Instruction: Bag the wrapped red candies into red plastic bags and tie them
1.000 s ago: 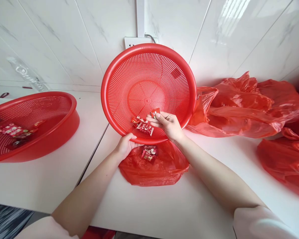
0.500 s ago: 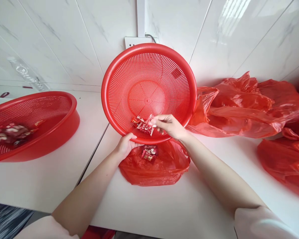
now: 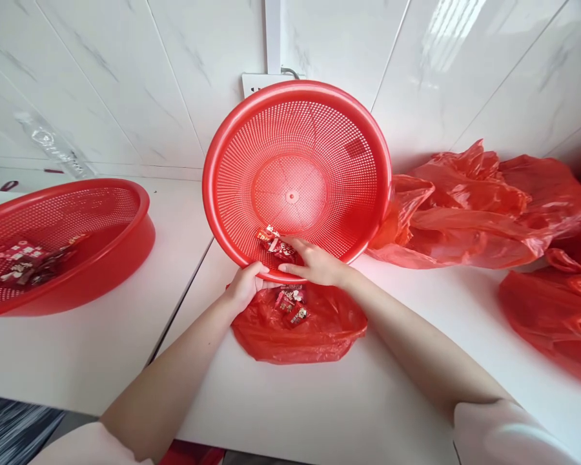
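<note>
A red perforated plastic basket (image 3: 363, 200) is tipped toward me, its inside in full view. My left hand (image 3: 246, 286) is closed on the lower left of the rim, thumb over the edge. Low inside the basket lie small red wrapped snack packets (image 3: 277, 245). My right hand (image 3: 314, 260) reaches in beside them, fingers stretched and thumb apart; its fingertips touch or nearly touch the packets. Beneath the basket's lower rim sits a red plastic bag (image 3: 334, 332), with several wrapped packets (image 3: 295, 313) on it or in its mouth.
On the left stands another red basket (image 3: 121, 258) with wrapped packets in it. A clear plastic bottle (image 3: 53, 145) is behind it. Red plastic bags (image 3: 489, 219) are heaped at the right by the tiled wall. A socket strip (image 3: 259, 84) is behind the tipped basket.
My right hand has gone from a pinch on a pinkish wrapped piece to stretched fingers, lower in the basket. Another packet now shows in the bag below. The basket has shifted slightly right.
</note>
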Demonstrator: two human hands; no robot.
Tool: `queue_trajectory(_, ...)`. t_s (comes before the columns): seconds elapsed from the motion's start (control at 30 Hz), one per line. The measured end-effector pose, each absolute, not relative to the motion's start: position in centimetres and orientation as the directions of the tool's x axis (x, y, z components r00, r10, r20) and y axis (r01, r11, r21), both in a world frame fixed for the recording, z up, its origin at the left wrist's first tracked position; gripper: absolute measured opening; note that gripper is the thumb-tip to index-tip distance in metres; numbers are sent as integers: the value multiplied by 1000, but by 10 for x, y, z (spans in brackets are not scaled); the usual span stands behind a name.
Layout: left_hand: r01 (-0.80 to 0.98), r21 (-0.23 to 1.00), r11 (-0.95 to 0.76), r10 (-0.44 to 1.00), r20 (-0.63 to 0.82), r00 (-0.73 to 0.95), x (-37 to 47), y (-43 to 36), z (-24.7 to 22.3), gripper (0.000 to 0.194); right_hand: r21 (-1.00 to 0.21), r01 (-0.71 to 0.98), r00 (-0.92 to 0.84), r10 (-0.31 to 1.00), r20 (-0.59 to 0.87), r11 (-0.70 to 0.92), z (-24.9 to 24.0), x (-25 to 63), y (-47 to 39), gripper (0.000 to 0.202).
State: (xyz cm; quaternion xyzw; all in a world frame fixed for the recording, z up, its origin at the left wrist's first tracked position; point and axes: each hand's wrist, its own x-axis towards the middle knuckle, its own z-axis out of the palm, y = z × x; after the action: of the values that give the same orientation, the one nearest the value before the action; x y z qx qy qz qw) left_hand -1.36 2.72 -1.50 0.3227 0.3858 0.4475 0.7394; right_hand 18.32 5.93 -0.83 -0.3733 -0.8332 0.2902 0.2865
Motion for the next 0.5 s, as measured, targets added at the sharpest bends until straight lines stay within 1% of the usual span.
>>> queue_trajectory(0.1, -389, 831, 397, 909, -297, 291, -13, 27, -15, 28, -715, 377, -638, 725, 259, 588, -4, 184, 57, 68)
queue_trajectory(0.23, -387, 835, 392, 907, -279, 316, -15, 29, -18, 31, -714, 322, -685, 674, 277, 622, 3, 187, 59, 53)
queue_trajectory(0.27, -390, 831, 396, 903, -276, 329, -15, 29, -18, 32, -713, 314, -703, 658, 270, 628, 3, 189, 60, 53)
queue_trajectory(0.3, -396, 828, 398, 901, -271, 339, -15, 29, -19, 32, -711, 305, -722, 641, 260, 633, 4, 190, 61, 56)
queue_trajectory(0.4, -406, 822, 401, 898, -263, 354, -16, 30, -19, 33, -720, 295, -752, 617, 230, 628, 6, 196, 63, 74)
queue_trajectory(0.43, -406, 822, 399, 898, -261, 355, -16, 30, -19, 34, -736, 289, -753, 620, 219, 612, 7, 198, 63, 75)
queue_trajectory(0.5, -403, 823, 400, 898, -264, 351, -17, 31, -20, 34, -808, 240, -749, 632, 199, 538, 11, 201, 63, 68)
